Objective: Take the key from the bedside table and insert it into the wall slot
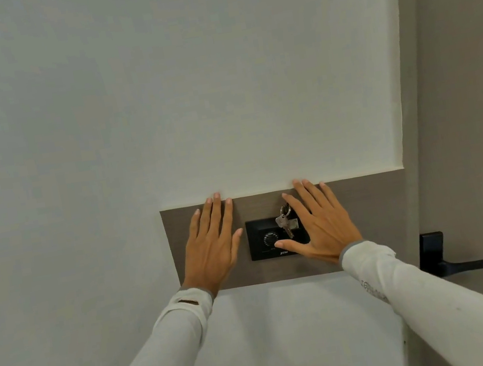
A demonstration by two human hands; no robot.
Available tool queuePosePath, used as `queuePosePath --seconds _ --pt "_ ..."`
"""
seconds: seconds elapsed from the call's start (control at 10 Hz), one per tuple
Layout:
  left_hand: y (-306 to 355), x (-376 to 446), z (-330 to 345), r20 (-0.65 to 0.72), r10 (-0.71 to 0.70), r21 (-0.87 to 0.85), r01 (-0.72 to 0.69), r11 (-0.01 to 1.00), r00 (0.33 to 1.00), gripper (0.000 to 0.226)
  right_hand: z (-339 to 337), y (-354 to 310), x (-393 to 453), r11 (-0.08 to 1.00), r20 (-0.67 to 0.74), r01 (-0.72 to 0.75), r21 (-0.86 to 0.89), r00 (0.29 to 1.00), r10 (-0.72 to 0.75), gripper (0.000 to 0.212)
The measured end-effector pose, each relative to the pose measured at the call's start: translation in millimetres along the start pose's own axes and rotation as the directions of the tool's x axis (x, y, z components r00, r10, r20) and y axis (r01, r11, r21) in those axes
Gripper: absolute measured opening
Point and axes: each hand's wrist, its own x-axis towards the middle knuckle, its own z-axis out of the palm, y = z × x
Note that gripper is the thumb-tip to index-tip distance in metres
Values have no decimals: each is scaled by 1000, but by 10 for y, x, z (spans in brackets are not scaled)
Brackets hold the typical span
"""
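Both hands are lying flat vs. the wall, backs toward me, fingers stretched out and holding nothing. The left hand (211, 241) is pressing on the grey-brown rectangular wood-look wall panel (375, 218), just left of the black rectangular switch plate (260, 249) w/ its round black dial (270, 238). Its fingers are sitting close together, tips reaching the panel's top edge, thumb sticking out toward the plate.

The right hand (319, 224) is spreading wider, fingers fanned, covering the plate's right side; its thumb is pointing left, lying across the plate just under the dial.

The small silver metal key (285, 226) is hanging at the plate's upper right, by the pale slot (294, 223), w/ its metal ring (284, 208) up top near the right index finger. Can't tell what's actually seated in the slot, too small.

Both arms are wearing pale grey long sleeves (442, 302) w/ darker cuffs. Off to the right, a black lever door handle (459, 265) is jutting from a grey-brown door (476, 114). White painted wall (155, 85) is filling everything above.
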Motion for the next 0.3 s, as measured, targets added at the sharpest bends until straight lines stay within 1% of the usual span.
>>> queuePosePath --seconds 0.1,0.2,0.3 --pt "-6 4 -85 -4 -5 31 5 1000 1000 66 -29 -14 -16 1000 11 -9 -2 1000 9 103" --pt "-43 45 -227 -16 -5 41 5 999 1000 67 -118 -18 18 999 6 -21 47 1000 20 101" --pt "-76 111 -472 -67 -25 35 27 999 997 71 -303 -69 10 982 -3 -26 189 1000 27 95"
